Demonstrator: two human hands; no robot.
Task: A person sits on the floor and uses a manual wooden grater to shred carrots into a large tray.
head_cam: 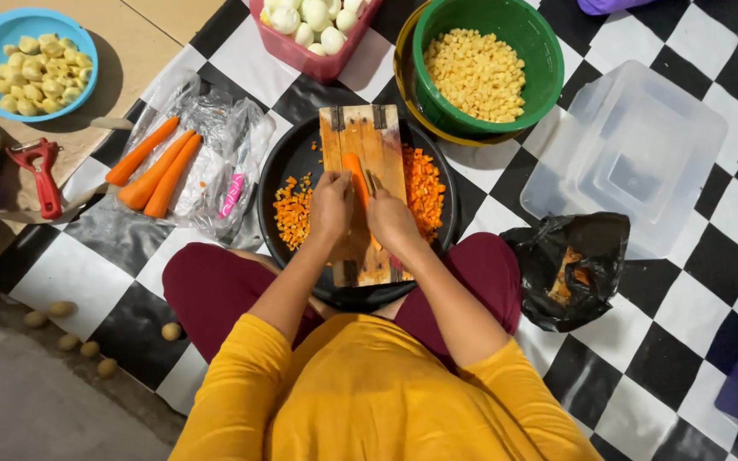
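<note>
At centre frame, a peeled carrot [354, 173] lies lengthwise on the wooden cutting board [364, 195] set over a black pan [294, 154]. The left hand [331, 207] is closed on its near end; the right hand [390, 218] grips what looks like a knife [372, 182]. The carrot is firm, likely slick and prone to roll, so it is best pinned flat behind the cut.
</note>
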